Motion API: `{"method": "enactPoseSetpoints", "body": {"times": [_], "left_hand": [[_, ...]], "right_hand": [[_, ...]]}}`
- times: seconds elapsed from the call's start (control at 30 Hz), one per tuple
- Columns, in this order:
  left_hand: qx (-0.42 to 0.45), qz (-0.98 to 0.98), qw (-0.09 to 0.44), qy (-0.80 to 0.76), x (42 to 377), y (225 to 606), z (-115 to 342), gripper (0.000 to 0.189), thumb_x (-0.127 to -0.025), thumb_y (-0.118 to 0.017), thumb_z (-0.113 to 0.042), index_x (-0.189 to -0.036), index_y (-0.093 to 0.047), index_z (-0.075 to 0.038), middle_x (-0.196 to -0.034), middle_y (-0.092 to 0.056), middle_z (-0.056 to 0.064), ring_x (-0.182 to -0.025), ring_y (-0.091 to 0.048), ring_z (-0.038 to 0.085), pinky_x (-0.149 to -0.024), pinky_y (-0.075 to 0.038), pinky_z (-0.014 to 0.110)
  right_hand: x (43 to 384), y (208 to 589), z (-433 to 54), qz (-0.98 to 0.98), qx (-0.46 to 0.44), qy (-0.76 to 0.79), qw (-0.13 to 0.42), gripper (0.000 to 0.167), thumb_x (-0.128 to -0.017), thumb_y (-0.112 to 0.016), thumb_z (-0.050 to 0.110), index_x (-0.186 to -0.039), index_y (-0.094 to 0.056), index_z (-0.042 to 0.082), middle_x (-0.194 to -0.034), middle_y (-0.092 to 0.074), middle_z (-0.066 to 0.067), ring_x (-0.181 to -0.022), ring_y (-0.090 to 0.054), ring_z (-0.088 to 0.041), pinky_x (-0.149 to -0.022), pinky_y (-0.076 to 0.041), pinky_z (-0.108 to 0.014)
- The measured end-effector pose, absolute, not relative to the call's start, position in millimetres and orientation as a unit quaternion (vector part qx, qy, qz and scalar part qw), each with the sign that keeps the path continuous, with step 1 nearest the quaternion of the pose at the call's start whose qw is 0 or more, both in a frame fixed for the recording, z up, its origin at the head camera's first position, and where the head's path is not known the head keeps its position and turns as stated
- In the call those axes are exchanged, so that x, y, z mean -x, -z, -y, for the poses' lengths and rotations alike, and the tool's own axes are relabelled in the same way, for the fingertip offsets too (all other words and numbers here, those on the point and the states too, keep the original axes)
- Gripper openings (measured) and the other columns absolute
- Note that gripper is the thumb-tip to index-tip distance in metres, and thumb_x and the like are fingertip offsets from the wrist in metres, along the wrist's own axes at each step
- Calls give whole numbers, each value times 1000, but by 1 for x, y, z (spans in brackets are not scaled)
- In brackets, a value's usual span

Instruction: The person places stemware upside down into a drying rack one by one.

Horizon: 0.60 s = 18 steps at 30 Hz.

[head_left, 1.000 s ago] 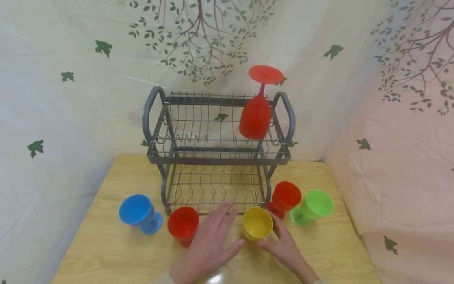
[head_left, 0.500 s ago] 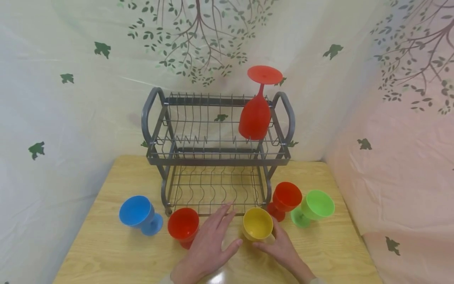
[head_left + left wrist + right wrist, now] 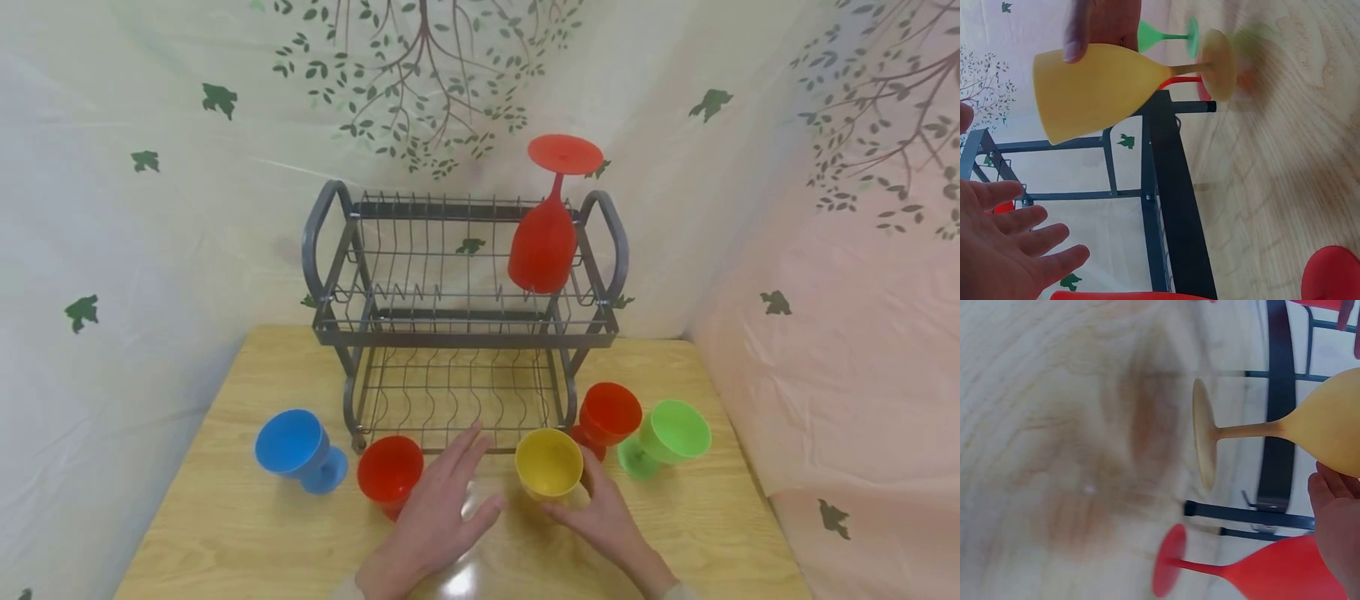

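My right hand point(image 3: 606, 518) holds a yellow plastic goblet point(image 3: 549, 463) by its bowl, thumb on the near side and fingers on the right. In the right wrist view, the goblet's foot point(image 3: 1204, 434) appears slightly above the table. My left hand point(image 3: 438, 515) has its fingers extended and holds nothing. It lies between the yellow goblet and a red goblet point(image 3: 390, 468), whose lower part it partly hides in the head view. In the left wrist view the left hand point(image 3: 1007, 240) shows several spread fingers.
A dark two-tier dish rack point(image 3: 465, 340) stands behind the hands, with an upside-down red goblet point(image 3: 543, 250) on its upper tier. A blue goblet point(image 3: 288, 443) stands at left. Another red goblet point(image 3: 611, 412) and a green goblet point(image 3: 678, 429) stand close together at right.
The right hand has raised the yellow goblet slightly; its rim looks a little larger and higher. The left hand has shifted slightly left, away from it. The other goblets stay in place.
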<state>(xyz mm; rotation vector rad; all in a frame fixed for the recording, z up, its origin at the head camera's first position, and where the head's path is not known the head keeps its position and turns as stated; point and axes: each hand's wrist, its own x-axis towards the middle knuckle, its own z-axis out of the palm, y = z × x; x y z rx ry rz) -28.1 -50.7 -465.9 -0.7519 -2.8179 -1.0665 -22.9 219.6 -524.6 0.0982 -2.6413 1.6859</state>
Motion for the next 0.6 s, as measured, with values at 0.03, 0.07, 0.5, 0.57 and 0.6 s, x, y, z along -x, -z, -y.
{"method": "enactPoseSetpoints", "body": {"times": [0.03, 0.07, 0.5, 0.57, 0.6], "left_hand": [[239, 905, 15, 352, 28, 465, 51, 73, -97, -66, -43, -160, -40, -16, -171, -25, -1, -151, -36, 30, -113, -40, 61], [234, 903, 14, 360, 28, 463, 52, 72, -97, -65, -43, -160, -40, -17, -171, -24, -2, -151, -36, 30, -112, -40, 62], [188, 850, 20, 492, 31, 446, 66, 66, -99, -65, -29, -160, -40, -22, -165, -38, -4, -151, -35, 26, -118, -33, 60], [187, 845, 26, 500, 32, 444, 68, 64, -99, -65, -27, -159, -43, -20, -163, -41, -2, -150, -38, 27, -117, -35, 59], [186, 843, 27, 504, 32, 443, 68, 63, -99, -64, -26, -158, -43, -19, -163, -42, -1, -149, -39, 26, -116, -37, 59]], "right_hand": [[23, 522, -220, 843, -37, -537, 10, 87, -72, -95, 18, -147, -50, 11, -144, -60, -8, -134, -55, -37, -109, -41, -67], [23, 519, -220, 842, -44, -537, 16, 87, -72, -95, 17, -146, -51, 11, -143, -60, -7, -133, -56, -36, -109, -41, -66], [23, 479, -217, 864, -124, -482, 71, 84, -70, -97, 19, -142, -56, 22, -135, -61, 6, -121, -61, -18, -101, -52, -44], [23, 474, -217, 866, -133, -476, 71, 84, -70, -97, 20, -142, -55, 24, -135, -60, 7, -119, -60, -17, -100, -54, -43], [23, 471, -216, 867, -137, -473, 71, 84, -70, -97, 21, -143, -55, 25, -136, -59, 8, -119, -60, -17, -100, -54, -42]]}}
